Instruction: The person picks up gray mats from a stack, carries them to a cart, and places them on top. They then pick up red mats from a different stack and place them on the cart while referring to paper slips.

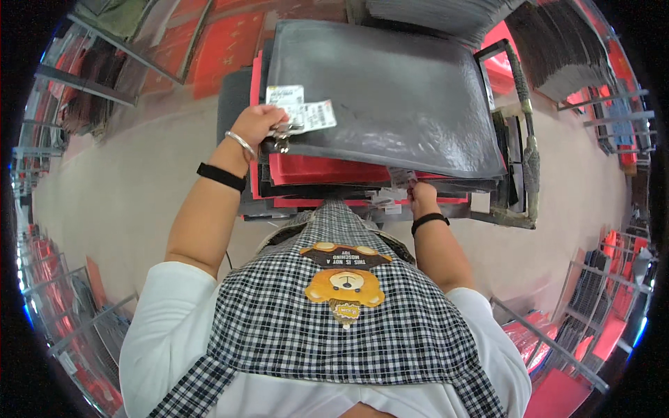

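Left hand [259, 124] was clenched on the near-left corner of a dark grey mat [390, 90], gripping it together with the white paper tags [303, 111] and a small metal clip that hung at that corner; a silver bangle and a black band sat on that wrist. That grey mat lay on top of a stack of mats [327, 174], red and dark layers showing at the edges, and the whole pile rested on a trolley [519, 174] with a worn, wrapped handle standing at its right side. Right hand [421, 197] was lower down at the front edge of the pile, fingers pinched on a small white tag [390, 198] tucked among the lower layers. Metal racks [599, 292] stood around the pale floor [118, 195], their shelves packed with more red and dark mats, and another grey bundle sat above the trolley.
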The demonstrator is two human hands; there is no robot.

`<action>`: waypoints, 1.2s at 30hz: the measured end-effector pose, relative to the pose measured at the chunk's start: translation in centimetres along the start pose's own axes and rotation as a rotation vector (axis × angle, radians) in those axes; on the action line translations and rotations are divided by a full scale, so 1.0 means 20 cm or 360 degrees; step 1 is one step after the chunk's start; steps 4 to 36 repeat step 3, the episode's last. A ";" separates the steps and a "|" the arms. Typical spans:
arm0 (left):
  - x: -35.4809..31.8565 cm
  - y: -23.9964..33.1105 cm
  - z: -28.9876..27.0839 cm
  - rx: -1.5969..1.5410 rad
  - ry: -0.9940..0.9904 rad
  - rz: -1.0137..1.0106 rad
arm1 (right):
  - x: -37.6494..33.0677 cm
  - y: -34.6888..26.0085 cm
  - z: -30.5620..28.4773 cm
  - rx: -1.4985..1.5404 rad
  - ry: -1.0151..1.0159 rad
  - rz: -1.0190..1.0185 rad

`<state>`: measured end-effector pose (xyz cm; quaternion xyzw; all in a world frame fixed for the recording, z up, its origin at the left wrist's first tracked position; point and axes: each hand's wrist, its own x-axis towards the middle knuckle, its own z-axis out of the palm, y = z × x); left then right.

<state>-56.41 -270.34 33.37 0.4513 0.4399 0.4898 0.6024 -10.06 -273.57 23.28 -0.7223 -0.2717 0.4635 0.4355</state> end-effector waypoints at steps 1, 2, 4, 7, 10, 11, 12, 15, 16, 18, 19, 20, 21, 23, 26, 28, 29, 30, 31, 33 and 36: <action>0.02 -0.10 0.07 -0.0068 0.0070 -0.0046 | 0.06 -0.08 -0.07 0.0118 0.0121 0.0029; 0.07 -0.27 -0.05 0.0270 0.0081 -0.0025 | 0.08 -0.09 -0.03 0.0266 0.0222 0.0077; 0.12 -0.42 -0.13 0.0587 0.0127 -0.0024 | 0.13 -0.05 -0.06 0.0114 0.0174 0.0086; 0.12 -0.42 -0.13 0.0587 0.0127 -0.0024 | 0.13 -0.05 -0.06 0.0114 0.0174 0.0086; 0.12 -0.42 -0.13 0.0587 0.0127 -0.0024 | 0.13 -0.05 -0.06 0.0114 0.0174 0.0086; 0.12 -0.42 -0.13 0.0587 0.0127 -0.0024 | 0.13 -0.05 -0.06 0.0114 0.0174 0.0086; 0.12 -0.42 -0.13 0.0587 0.0127 -0.0024 | 0.13 -0.05 -0.06 0.0114 0.0174 0.0086; 0.12 -0.42 -0.13 0.0587 0.0127 -0.0024 | 0.13 -0.05 -0.06 0.0114 0.0174 0.0086; 0.12 -0.42 -0.13 0.0587 0.0127 -0.0024 | 0.13 -0.05 -0.06 0.0114 0.0174 0.0086; 0.12 -0.42 -0.13 0.0587 0.0127 -0.0024 | 0.13 -0.05 -0.06 0.0114 0.0174 0.0086; 0.12 -0.42 -0.13 0.0587 0.0127 -0.0024 | 0.13 -0.05 -0.06 0.0114 0.0174 0.0086; 0.12 -0.42 -0.13 0.0587 0.0127 -0.0024 | 0.13 -0.05 -0.06 0.0114 0.0174 0.0086; 0.12 -0.42 -0.13 0.0587 0.0127 -0.0024 | 0.13 -0.05 -0.06 0.0114 0.0174 0.0086; 0.12 -0.42 -0.13 0.0587 0.0127 -0.0024 | 0.13 -0.05 -0.06 0.0114 0.0174 0.0086; 0.12 -0.42 -0.13 0.0587 0.0127 -0.0024 | 0.13 -0.05 -0.06 0.0114 0.0174 0.0086; 0.12 -0.42 -0.13 0.0587 0.0127 -0.0024 | 0.13 -0.05 -0.06 0.0114 0.0174 0.0086; 0.12 -0.42 -0.13 0.0587 0.0127 -0.0024 | 0.13 -0.05 -0.06 0.0114 0.0174 0.0086; 0.12 -0.42 -0.13 0.0587 0.0127 -0.0024 | 0.13 -0.05 -0.06 0.0114 0.0174 0.0086; 0.12 -0.42 -0.13 0.0587 0.0127 -0.0024 | 0.13 -0.05 -0.06 0.0114 0.0174 0.0086; 0.12 -0.42 -0.13 0.0587 0.0127 -0.0024 | 0.13 -0.05 -0.06 0.0114 0.0174 0.0086; 0.12 -0.42 -0.13 0.0587 0.0127 -0.0024 | 0.13 -0.05 -0.06 0.0114 0.0174 0.0086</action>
